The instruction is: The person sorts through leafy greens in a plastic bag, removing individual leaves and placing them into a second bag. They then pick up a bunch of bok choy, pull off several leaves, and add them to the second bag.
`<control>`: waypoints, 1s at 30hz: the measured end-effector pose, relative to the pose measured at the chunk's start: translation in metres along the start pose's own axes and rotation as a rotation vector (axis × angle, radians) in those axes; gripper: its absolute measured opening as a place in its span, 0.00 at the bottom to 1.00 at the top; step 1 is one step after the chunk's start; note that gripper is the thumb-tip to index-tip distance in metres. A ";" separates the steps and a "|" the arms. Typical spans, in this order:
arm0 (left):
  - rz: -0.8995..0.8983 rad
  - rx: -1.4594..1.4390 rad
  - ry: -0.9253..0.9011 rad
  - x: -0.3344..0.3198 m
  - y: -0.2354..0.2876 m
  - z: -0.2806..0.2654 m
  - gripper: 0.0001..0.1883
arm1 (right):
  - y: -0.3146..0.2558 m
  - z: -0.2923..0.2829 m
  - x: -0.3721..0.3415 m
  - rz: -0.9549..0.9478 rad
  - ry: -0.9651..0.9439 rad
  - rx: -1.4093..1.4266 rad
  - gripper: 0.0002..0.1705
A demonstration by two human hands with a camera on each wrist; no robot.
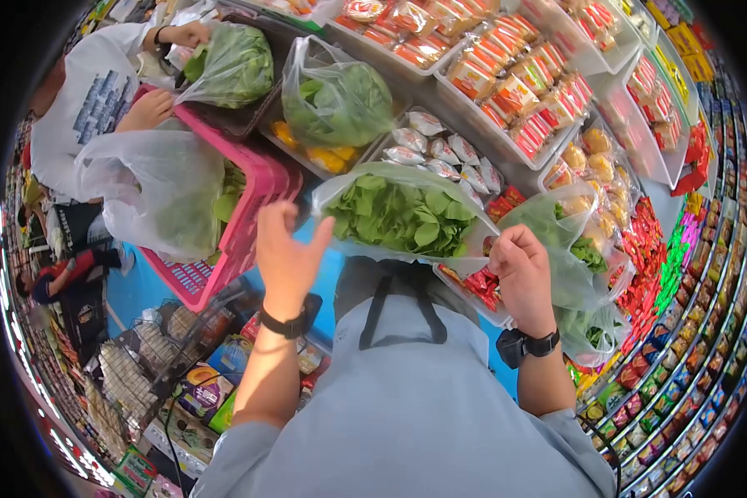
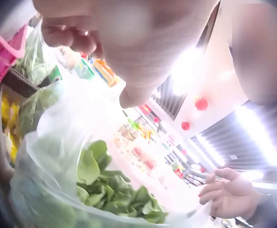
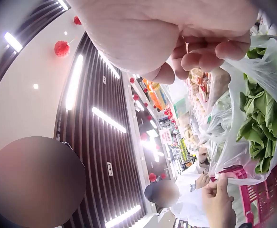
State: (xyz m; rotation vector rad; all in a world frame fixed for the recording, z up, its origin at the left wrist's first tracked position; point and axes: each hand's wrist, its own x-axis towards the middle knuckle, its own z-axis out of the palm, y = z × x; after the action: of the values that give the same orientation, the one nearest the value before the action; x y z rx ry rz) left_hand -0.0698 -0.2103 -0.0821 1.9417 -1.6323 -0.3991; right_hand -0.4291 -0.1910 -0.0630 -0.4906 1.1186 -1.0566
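Observation:
A clear plastic bag [image 1: 365, 178] of leafy greens [image 1: 415, 217] stands in front of me in the head view, its mouth spread wide. My left hand [image 1: 289, 253] is raised beside its left edge, thumb apart from the fingers and nothing between them. At the bag's right corner, the curled fingers and thumb of my right hand [image 1: 519, 270] pinch the film. Folds in the bag [image 3: 271, 61] run up toward the right fingers in the right wrist view. The left wrist view shows the greens [image 2: 115, 190] inside, with my right hand [image 2: 231, 194] beyond.
A pink basket [image 1: 266, 178] with another bagged bunch stands at left, near a person's hands [image 1: 149, 108]. Bins of packaged snacks [image 1: 515, 83] lie beyond. Bagged greens [image 1: 585, 274] sit at right, by curved snack shelves [image 1: 705, 315]. A wire cart [image 1: 153, 357] is lower left.

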 end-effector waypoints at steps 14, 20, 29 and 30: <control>-0.333 -1.420 -0.389 0.014 -0.038 0.015 0.16 | -0.057 0.062 0.007 -0.666 0.079 -1.448 0.13; -0.420 -1.490 -0.444 0.002 -0.039 0.013 0.23 | 0.037 0.133 0.030 -0.532 -0.453 -1.136 0.19; -0.401 -1.548 -0.404 -0.010 -0.058 0.013 0.24 | 0.112 0.132 0.027 -0.370 -0.420 -1.535 0.26; -0.403 -1.552 -0.402 -0.009 -0.057 0.012 0.24 | 0.109 0.132 0.030 -0.392 -0.419 -1.582 0.26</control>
State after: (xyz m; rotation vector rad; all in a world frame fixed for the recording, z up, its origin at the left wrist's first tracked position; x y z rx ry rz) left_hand -0.0330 -0.1994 -0.1268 0.8936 -0.5442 -1.6579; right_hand -0.2614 -0.1897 -0.1094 -2.1199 1.3116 -0.1143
